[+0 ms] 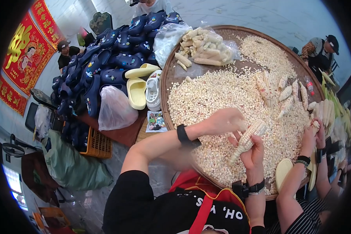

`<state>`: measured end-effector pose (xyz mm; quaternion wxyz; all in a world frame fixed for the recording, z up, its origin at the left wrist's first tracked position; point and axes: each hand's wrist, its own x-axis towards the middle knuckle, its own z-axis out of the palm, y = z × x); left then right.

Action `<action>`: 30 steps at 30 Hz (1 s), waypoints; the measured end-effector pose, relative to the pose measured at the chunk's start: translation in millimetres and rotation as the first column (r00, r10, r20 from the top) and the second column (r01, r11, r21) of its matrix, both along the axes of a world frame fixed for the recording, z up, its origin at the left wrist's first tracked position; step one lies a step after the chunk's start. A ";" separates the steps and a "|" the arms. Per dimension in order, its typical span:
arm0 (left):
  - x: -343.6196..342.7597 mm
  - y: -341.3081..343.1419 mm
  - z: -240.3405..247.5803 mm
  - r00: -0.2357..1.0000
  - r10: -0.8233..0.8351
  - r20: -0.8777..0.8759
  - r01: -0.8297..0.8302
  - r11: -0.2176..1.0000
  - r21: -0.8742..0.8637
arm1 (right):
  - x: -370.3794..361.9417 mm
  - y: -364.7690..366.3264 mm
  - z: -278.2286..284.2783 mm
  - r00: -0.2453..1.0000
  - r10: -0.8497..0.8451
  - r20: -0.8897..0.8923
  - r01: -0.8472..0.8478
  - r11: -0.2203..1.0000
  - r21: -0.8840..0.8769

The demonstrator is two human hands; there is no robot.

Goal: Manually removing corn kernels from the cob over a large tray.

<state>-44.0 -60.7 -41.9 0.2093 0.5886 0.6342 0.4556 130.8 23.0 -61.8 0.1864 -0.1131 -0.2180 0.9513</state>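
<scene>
A pale ear of corn (250, 138) slants above the loose kernels, with my right hand (254, 151) closed around its lower side. Kernels still cover much of the ear. My left hand (224, 121) is bent over beside the ear's left flank, its fingers blurred, and I cannot tell whether they press on it. Below both hands, white and pinkish corn kernels (206, 101) lie thick across a large round woven tray (165, 82). Farther right on the kernels rest several whole or partly stripped ears (285, 93).
A plastic bag of cobs (206, 46) lies at the tray's far side. Dark blue clogs (113, 58) are heaped at left, beside pale yellow clogs (136, 93) and an orange crate (98, 144). At right, another person's hands (314, 132) hold an ear, near cream slippers (283, 171) and a bottle (310, 86).
</scene>
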 end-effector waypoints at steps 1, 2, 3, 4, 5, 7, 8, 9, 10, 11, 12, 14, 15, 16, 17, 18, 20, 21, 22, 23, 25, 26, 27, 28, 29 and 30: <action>-13.3 -1.3 -4.6 0.995 0.084 0.058 -0.083 0.996 -0.021 | -0.1 1.4 0.1 1.000 -0.003 -0.001 0.003 1.000 0.003; -35.0 -7.2 -11.9 0.988 0.139 0.067 -0.136 0.989 -0.050 | 0.2 0.2 -2.5 0.997 0.009 0.076 -0.010 1.000 0.018; -59.4 -11.2 -18.6 0.979 0.186 0.078 -0.180 0.981 -0.076 | 3.6 0.6 -5.4 0.988 0.011 0.156 -0.017 0.999 0.036; -82.1 -15.8 -18.7 0.965 0.212 0.153 -0.174 0.958 -0.229 | 12.7 8.5 -19.8 0.981 0.034 0.190 -0.040 0.999 0.026; -105.4 -22.4 -18.4 0.942 0.252 0.221 -0.156 0.913 -0.377 | 22.5 14.8 -30.7 0.982 0.033 0.188 -0.039 0.999 0.031; -156.9 -32.7 -42.8 0.905 0.345 0.248 -0.219 0.879 -0.423 | 42.4 21.5 -46.5 0.952 0.047 0.304 -0.063 0.997 0.043; -180.9 -34.4 -49.5 0.912 0.380 0.153 -0.282 0.854 -0.437 | 51.4 21.7 -49.8 0.951 0.043 0.307 -0.060 0.997 0.046; -204.4 -35.3 -54.3 0.910 0.411 0.056 -0.345 0.826 -0.446 | 59.8 20.8 -50.6 0.939 0.006 0.344 -0.018 0.999 0.030; -227.4 -34.7 -58.3 0.913 0.408 -0.008 -0.368 0.813 -0.452 | 66.4 18.8 -49.9 0.924 -0.030 0.381 0.026 1.000 0.016; -249.4 -31.0 -62.1 0.912 0.404 -0.071 -0.390 0.800 -0.456 | 72.3 15.9 -48.0 0.923 -0.034 0.384 0.029 0.999 0.017; -273.3 -26.1 -66.1 0.888 0.460 -0.009 -0.418 0.797 -0.437 | 76.6 13.1 -44.5 0.909 -0.084 0.408 0.083 0.996 0.021; -298.3 -2.0 -51.9 0.809 0.582 -0.079 -0.581 0.774 -0.252 | 78.3 13.3 -37.0 0.886 -0.150 0.438 0.154 0.988 0.027; -299.1 12.5 -36.2 0.725 0.661 -0.192 -0.681 0.729 -0.062 | 79.8 13.9 -32.2 0.874 -0.155 0.461 0.150 0.988 0.046; -313.4 18.9 -38.9 0.722 0.666 -0.188 -0.686 0.724 -0.067 | 80.9 14.3 -26.2 0.864 -0.145 0.481 0.129 0.989 0.066; -330.7 24.8 -47.2 0.689 0.724 -0.043 -0.721 0.690 0.069 | 81.4 15.1 -21.8 0.856 -0.132 0.500 0.104 0.991 0.085; -327.2 36.3 -45.3 0.666 0.738 0.111 -0.743 0.641 0.192 | 79.9 16.8 -20.3 0.851 -0.139 0.507 0.112 0.990 0.083; -278.0 58.0 -34.1 0.758 0.612 0.226 -0.630 0.777 0.011 | 74.6 20.5 -19.2 0.898 -0.162 0.410 0.092 0.978 0.186; -241.8 59.6 -20.9 0.794 0.498 0.348 -0.480 0.865 -0.144 | 67.2 19.4 -16.6 0.891 -0.181 0.417 0.097 0.972 0.215; -217.1 61.7 -20.1 0.841 0.402 0.363 -0.345 0.914 -0.213 | 55.0 18.6 -11.9 0.883 -0.202 0.425 0.103 0.964 0.244; -187.7 56.8 -16.5 0.847 0.384 0.368 -0.315 0.920 -0.235 | 42.5 17.8 -9.1 0.905 -0.176 0.388 0.084 0.966 0.243; -122.2 53.4 -26.1 0.874 0.223 0.431 -0.159 0.971 -0.180 | 17.3 15.5 -1.3 0.901 -0.187 0.391 0.083 0.960 0.269; -88.8 51.7 -23.0 0.869 0.176 0.462 -0.086 0.974 -0.210 | 12.1 13.4 5.7 0.893 -0.231 0.387 0.105 0.942 0.320; -63.5 44.0 -14.2 0.848 0.098 0.521 -0.030 0.990 -0.137 | 10.9 15.0 7.4 0.892 -0.225 0.392 0.072 0.927 0.369; -41.8 33.3 -5.1 0.820 0.031 0.571 0.003 0.998 -0.059 | 13.4 13.1 7.4 0.896 -0.204 0.394 0.023 0.908 0.418; -22.1 24.7 5.2 0.812 0.015 0.584 0.030 0.997 -0.068 | 17.4 8.8 9.6 0.884 -0.224 0.410 0.041 0.911 0.410; -6.8 20.3 14.8 0.821 0.007 0.571 0.038 0.997 -0.067 | 18.6 10.0 12.7 0.887 -0.228 0.402 0.034 0.900 0.434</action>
